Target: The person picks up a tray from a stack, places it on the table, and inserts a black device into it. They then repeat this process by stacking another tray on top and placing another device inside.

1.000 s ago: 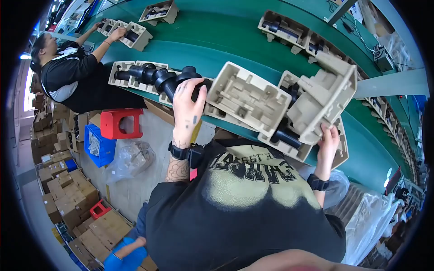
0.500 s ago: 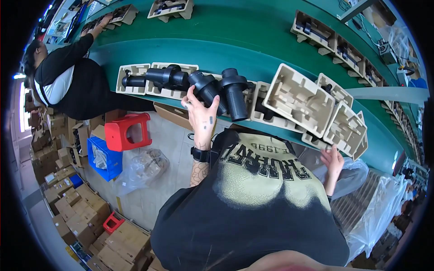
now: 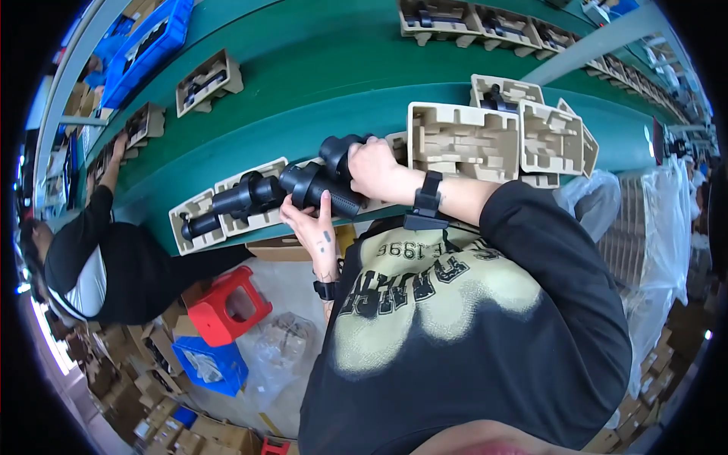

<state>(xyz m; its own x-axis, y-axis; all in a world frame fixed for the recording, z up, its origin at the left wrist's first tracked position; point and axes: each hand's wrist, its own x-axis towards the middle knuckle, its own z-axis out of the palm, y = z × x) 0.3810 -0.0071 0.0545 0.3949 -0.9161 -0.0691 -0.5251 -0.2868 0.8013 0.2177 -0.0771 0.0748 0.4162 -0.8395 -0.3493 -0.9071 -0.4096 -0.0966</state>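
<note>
Right hand (image 3: 373, 168) fingertips hidden behind its own knuckles; how tightly it holds can't be told; tray under both hands mostly covered; left forearm largely hidden by the shirt; co-worker (image 3: 98, 250) darkened toward the rim, left of the large beige tray (image 3: 464, 142). Right hand is just left of that tray, back up, fingers bent over a black fitting (image 3: 336, 154); right forearm crosses in front of the tray's near side; left hand (image 3: 309, 230) farther left and nearer the body, half open, thumb and fingers spread against the ribbed black part (image 3: 322, 191); firm grip not confirmable. Another black part (image 3: 249, 194) lies in a tray well left of the large one; smaller beige tray (image 3: 551, 138) just right of it; green desk (image 3: 341, 114) shows beyond and left of it; desk's near edge runs close to the shirt.
</note>
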